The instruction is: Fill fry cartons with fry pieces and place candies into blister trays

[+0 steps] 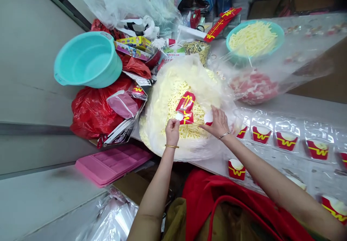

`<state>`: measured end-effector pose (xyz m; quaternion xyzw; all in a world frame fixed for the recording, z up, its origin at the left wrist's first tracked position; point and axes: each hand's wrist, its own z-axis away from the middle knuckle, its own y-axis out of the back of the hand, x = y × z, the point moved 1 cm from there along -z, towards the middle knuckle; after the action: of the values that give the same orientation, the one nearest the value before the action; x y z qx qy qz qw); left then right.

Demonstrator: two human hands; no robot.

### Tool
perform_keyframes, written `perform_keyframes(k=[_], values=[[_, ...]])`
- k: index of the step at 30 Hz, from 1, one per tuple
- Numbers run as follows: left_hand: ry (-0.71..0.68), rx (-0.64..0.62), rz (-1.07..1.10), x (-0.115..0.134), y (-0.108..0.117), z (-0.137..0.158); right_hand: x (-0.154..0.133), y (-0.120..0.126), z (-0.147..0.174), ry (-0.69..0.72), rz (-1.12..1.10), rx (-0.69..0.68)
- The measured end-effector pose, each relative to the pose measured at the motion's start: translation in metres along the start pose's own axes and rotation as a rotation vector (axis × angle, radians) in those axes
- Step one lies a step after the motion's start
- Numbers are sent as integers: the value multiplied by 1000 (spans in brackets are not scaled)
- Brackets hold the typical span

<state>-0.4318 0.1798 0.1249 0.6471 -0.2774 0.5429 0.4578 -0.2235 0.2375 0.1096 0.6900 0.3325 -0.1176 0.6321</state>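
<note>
Fingers (176,122) of the left hand (172,130) pinch a carton (187,117) mid-frame; the right hand (219,123), thumb and fingers apart, grips a second carton (208,117). We judge the bagged cartons (286,140) at right done, the loose sticks (189,131) at centre unpacked.

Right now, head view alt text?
A person's left hand pinches a red carton and the right hand a mostly white piece, over a plastic bag of pale sticks. A turquoise basin sits left; cartons and clear plastic line the right.
</note>
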Motion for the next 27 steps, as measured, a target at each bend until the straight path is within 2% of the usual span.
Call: perform_keyframes(k=[2, 4, 6, 7, 10, 13, 16, 18, 20, 23, 27], values=[[-49, -78, -30, 7, 1, 1, -12, 1, -7, 123, 4, -22], [-111, -270, -60, 15, -5, 9, -22, -3, 0, 228, -26, -122], [-149, -450, -96, 18, -13, 20, -23, -10, 17, 217, -71, -195], [-161, -494, -142, 17, -16, 23, -20, -13, 29, 174, -86, -209], [-218, -507, -488, 2, -23, 24, -2, -21, 62, 43, -99, -201], [-277, -563, -891, -19, -33, 17, 13, -21, 82, -17, -128, -220], [-278, -580, -1011, -34, -44, 9, 15, -16, 85, -55, -179, -230], [-237, -544, -966, -39, -47, 3, 13, -11, 81, -59, -221, -209], [-165, -465, -821, -43, -44, -2, 10, -6, 77, -56, -267, -188], [9, -359, -444, -42, -28, -7, 8, -4, 74, -61, -301, -185], [298, -358, 41, -27, -7, 0, 0, -14, 73, -18, -311, -182]])
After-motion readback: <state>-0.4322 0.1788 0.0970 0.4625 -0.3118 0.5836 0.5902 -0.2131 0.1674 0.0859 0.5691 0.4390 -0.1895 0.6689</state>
